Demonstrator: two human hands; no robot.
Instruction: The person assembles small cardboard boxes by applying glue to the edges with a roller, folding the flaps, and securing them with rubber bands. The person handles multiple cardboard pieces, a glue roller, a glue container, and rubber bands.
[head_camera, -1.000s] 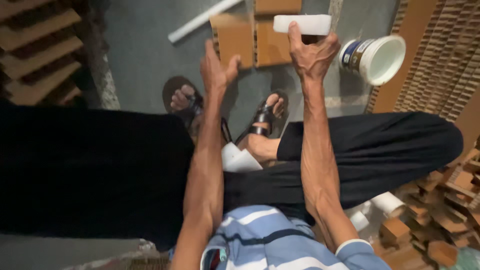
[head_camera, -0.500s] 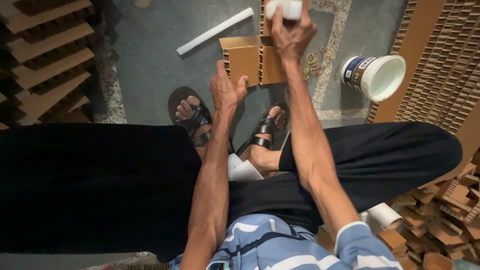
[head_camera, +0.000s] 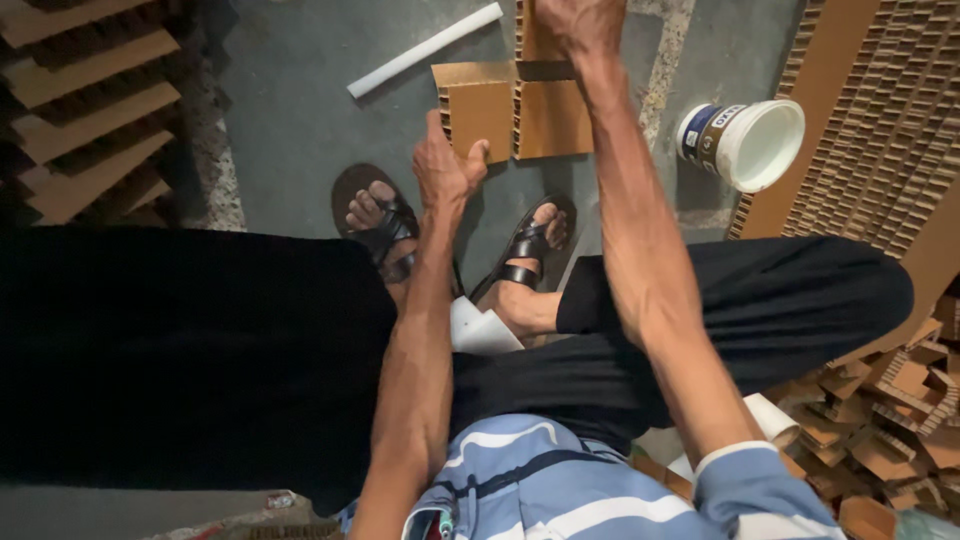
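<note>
- Stacked cardboard strips fill the upper left.
- Left hand, upper centre, grips the lower edge of the honeycomb cardboard piece.
- Right hand at top edge; its grip cannot be told.
- White bucket lies tipped, upper right.

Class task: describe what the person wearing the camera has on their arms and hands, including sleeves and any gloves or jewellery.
Both hands are bare: the left hand and right hand show no gloves, rings or watch. The forearms are uncovered. A short sleeve, blue with white stripes, ends above the right elbow and matches the striped shirt.
</note>
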